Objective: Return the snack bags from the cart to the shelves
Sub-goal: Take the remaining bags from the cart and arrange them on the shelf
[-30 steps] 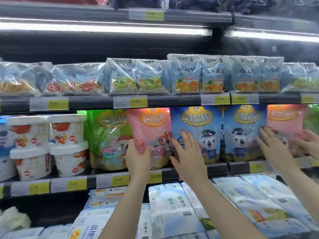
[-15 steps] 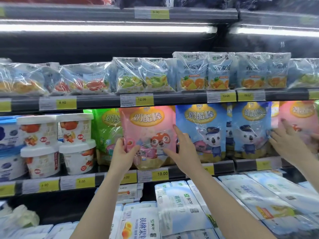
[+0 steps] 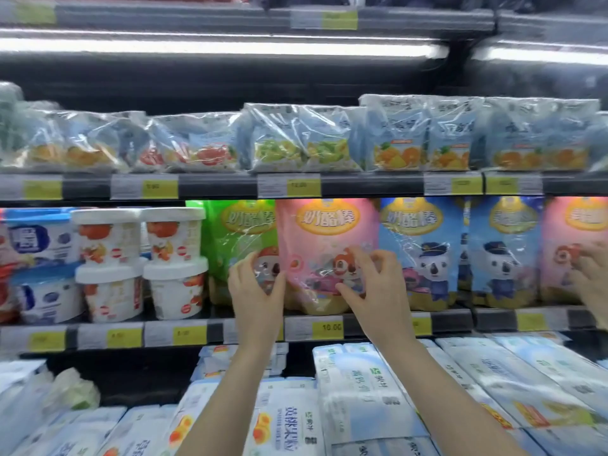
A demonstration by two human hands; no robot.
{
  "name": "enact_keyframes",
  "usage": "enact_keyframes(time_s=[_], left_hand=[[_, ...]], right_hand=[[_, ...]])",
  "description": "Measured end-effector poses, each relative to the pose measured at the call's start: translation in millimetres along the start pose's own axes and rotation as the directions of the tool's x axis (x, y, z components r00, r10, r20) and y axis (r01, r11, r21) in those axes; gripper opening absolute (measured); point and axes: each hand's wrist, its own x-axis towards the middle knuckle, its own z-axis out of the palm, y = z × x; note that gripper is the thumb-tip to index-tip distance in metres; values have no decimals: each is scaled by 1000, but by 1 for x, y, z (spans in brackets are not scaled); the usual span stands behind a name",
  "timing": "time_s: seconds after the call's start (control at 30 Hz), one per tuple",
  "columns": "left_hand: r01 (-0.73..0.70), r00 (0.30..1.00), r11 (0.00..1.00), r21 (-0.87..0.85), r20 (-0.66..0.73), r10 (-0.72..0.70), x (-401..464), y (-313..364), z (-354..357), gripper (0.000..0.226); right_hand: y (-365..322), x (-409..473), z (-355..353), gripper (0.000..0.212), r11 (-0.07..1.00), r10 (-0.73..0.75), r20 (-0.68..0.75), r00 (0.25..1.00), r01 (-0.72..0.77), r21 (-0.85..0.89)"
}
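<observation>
A pink snack bag [image 3: 325,238] with a fox picture stands upright on the middle shelf [image 3: 441,319], between a green bag [image 3: 240,232] and a blue koala bag [image 3: 421,245]. My left hand [image 3: 255,287] is at the pink bag's lower left edge. Its fingers are loosely curved in front of the green bag and its thumb touches the pink edge. My right hand [image 3: 375,284] is in front of the pink bag's lower right, fingers loosely curved with the tips against the film. Neither hand clearly grips the bag. The cart is out of view.
White and blue tubs [image 3: 141,261] are stacked at the left of the same shelf. Fruit-print packs [image 3: 296,139] line the shelf above, and flat milk packs [image 3: 362,399] lie below. Another person's hand [image 3: 592,278] touches a second pink bag [image 3: 566,238] at the right edge.
The pink bag went from tilted in my left hand's grip to upright in the row. My right hand moved from the blue bag to the pink one. Both hands sank lower and loosened.
</observation>
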Motion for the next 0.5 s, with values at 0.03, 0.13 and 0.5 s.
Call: enact_keyframes(time_s=[0.03, 0.13, 0.5], left_hand=[[-35, 999, 998, 59, -20, 36, 3, -8, -13, 46], [-175, 979, 924, 341, -37, 199, 18, -35, -54, 33], [-553, 769, 236, 799, 380, 515, 60, -86, -113, 60]], right_hand=[[-9, -2, 2, 51, 998, -45, 1, 999, 45, 36], [-44, -4, 22, 40, 978, -206, 43, 978, 204, 33], [-136, 25, 109, 82, 896, -384, 203, 901, 417, -151]])
